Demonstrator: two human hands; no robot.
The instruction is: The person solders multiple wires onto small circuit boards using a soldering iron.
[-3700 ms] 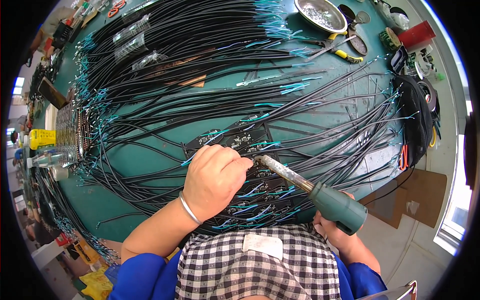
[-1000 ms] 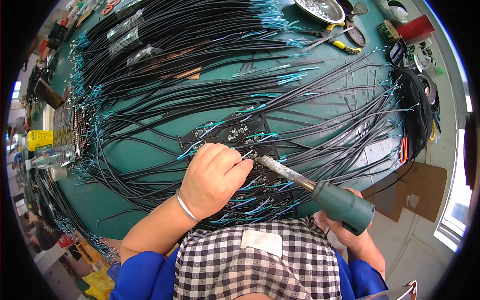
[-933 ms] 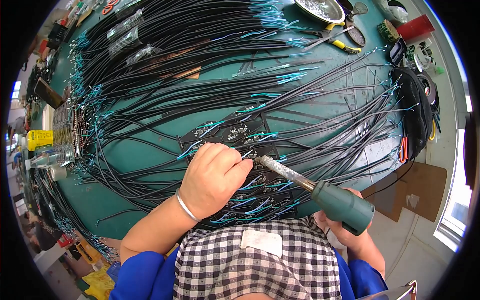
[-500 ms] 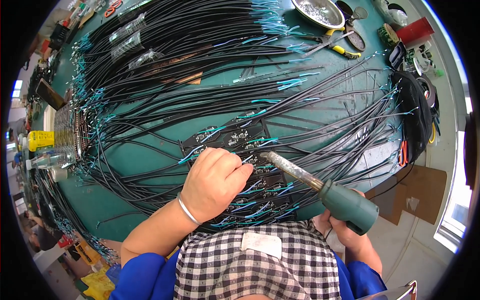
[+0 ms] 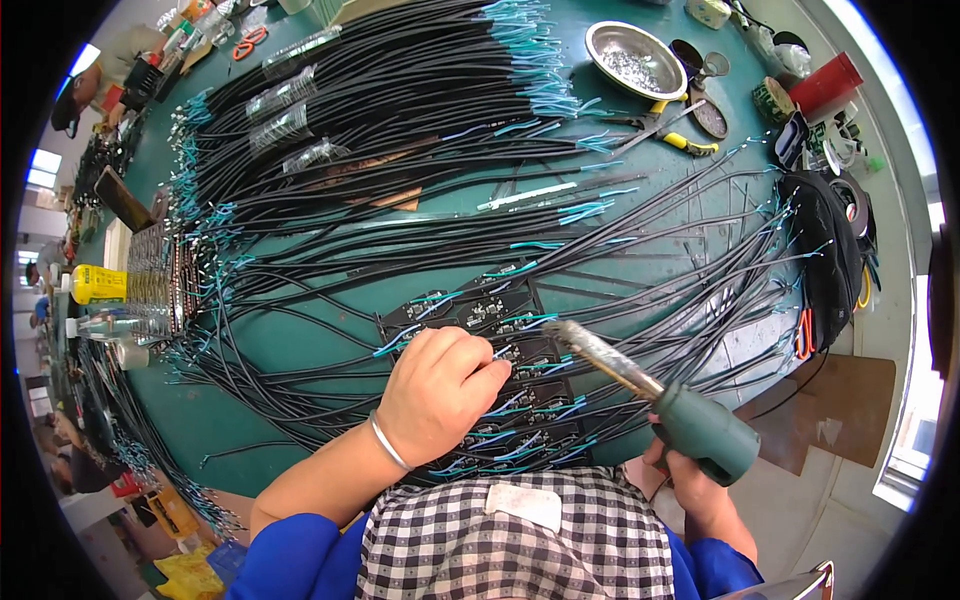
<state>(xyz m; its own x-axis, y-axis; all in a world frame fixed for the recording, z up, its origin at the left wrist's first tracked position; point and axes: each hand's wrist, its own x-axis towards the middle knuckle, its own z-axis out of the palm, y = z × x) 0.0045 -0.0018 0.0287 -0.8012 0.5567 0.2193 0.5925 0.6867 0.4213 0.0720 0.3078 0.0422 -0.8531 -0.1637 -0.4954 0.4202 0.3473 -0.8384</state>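
Observation:
My left hand (image 5: 440, 392) rests over a row of small black circuit boards (image 5: 497, 308), its fingers curled and pinched together. Whatever lies between the fingertips is hidden beneath the hand. Light-blue wire ends cross the boards, joined to black cables (image 5: 650, 275) that fan out to both sides. My right hand (image 5: 692, 485) is closed around the handle of a green heat gun (image 5: 708, 432). Its worn metal nozzle points up and left, with the tip over the boards' right edge, a little to the right of my left hand.
Bundled black cables (image 5: 400, 90) fill the far left of the green table (image 5: 270, 335). At the far right are a metal bowl (image 5: 636, 62), yellow-handled pliers (image 5: 690, 145) and a red cylinder (image 5: 827, 84). A yellow bottle (image 5: 98, 284) stands left; a black bag (image 5: 822, 255) lies right.
The whole scene sits slightly lower in the picture. Over the boards, the nozzle tip has shifted slightly right and away from me. Both hands keep much the same pose.

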